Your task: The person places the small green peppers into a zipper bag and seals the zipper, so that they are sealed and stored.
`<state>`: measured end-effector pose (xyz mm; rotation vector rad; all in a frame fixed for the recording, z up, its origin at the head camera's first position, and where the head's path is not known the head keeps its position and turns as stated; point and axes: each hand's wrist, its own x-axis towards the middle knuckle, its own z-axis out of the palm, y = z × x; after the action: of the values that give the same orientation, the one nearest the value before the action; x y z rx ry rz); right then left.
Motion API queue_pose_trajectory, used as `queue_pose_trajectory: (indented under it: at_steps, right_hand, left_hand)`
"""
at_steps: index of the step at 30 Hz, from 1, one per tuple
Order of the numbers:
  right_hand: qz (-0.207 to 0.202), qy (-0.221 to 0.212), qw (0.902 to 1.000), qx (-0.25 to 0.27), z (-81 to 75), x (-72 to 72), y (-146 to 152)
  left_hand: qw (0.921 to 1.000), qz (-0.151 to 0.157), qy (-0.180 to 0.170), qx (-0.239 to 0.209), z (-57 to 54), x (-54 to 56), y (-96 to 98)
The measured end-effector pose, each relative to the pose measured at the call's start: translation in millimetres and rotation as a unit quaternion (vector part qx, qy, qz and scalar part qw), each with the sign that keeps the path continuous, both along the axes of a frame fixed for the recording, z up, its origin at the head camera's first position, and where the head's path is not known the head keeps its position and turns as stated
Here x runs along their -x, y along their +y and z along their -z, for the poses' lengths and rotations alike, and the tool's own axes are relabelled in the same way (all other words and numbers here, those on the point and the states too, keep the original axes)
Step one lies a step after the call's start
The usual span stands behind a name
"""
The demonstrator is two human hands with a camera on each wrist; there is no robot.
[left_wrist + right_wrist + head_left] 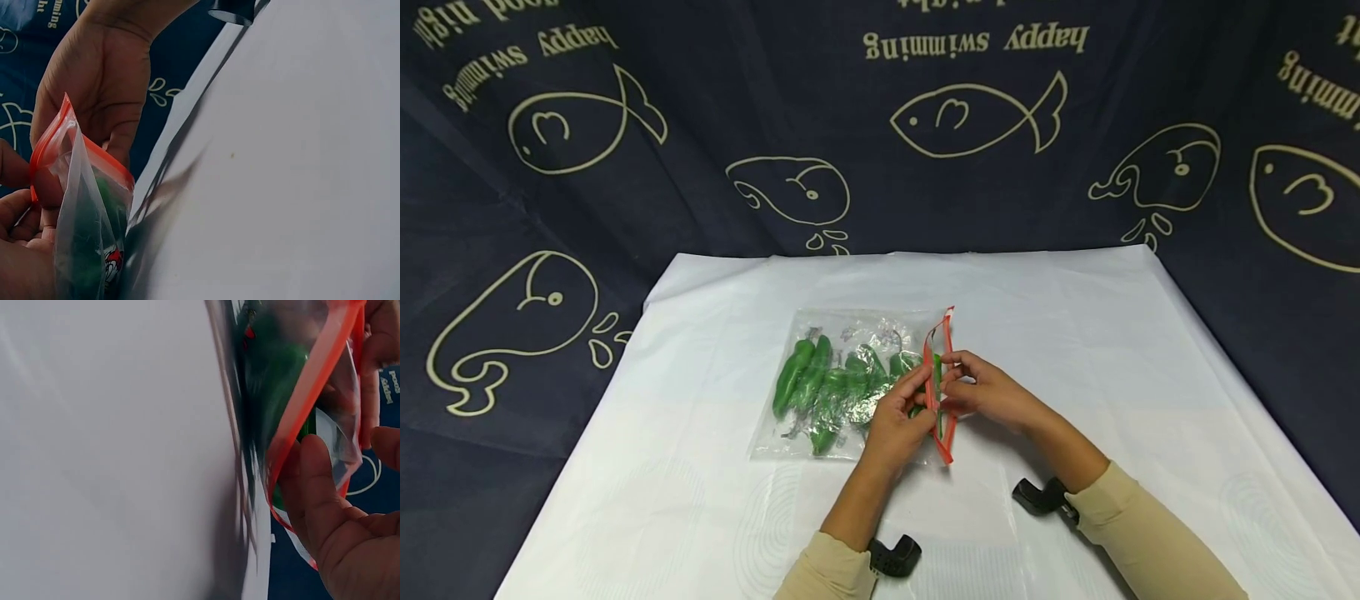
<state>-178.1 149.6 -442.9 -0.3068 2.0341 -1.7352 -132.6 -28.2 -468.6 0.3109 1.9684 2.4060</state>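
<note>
A clear zip bag (767, 446) with a red zip edge (949, 429) lies flat on the white cloth, its mouth parted at the right. Several green peppers (792, 379) are inside, and another green pepper (937, 375) shows upright in the mouth. My left hand (895, 425) pinches the near side of the red edge; the left wrist view shows its thumb and fingers (22, 219) on the plastic. The right hand (992, 392) reaches into the mouth, and in the right wrist view its fingers (319, 481) touch a green pepper (307, 428) while the thumb stands apart.
A white cloth (700, 358) covers the table. Dark fabric (820, 100) with fish and whale prints hangs behind and at the sides. A black wrist camera (895, 557) is on the left wrist, another black camera (1037, 497) on the right.
</note>
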Motion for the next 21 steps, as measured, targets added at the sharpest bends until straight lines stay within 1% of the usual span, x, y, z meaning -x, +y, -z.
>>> queue_pose_trajectory:
  at_steps: [8, 14, 18, 21]
  right_hand:
    - [0.010, -0.011, 0.9998, 0.010, 3.0, -2.5, -4.6]
    - [0.009, -0.018, 0.9997, 0.010, 4.2, -3.8, -5.6]
    - [0.005, -0.021, 0.9997, 0.015, 5.4, -3.8, -5.2]
    - [0.002, -0.022, 0.9996, 0.018, 6.6, -2.8, -3.7]
  left_hand:
    - [0.9999, 0.002, 0.003, 0.012, 0.1, 0.0, -1.2]
    - [0.9999, -0.002, 0.002, 0.013, -0.4, -1.0, -1.7]
    - [0.9999, 0.003, -0.005, 0.009, -0.7, -0.9, -2.1]
    - [0.9998, 0.008, -0.018, 0.001, -0.9, -1.0, -2.2]
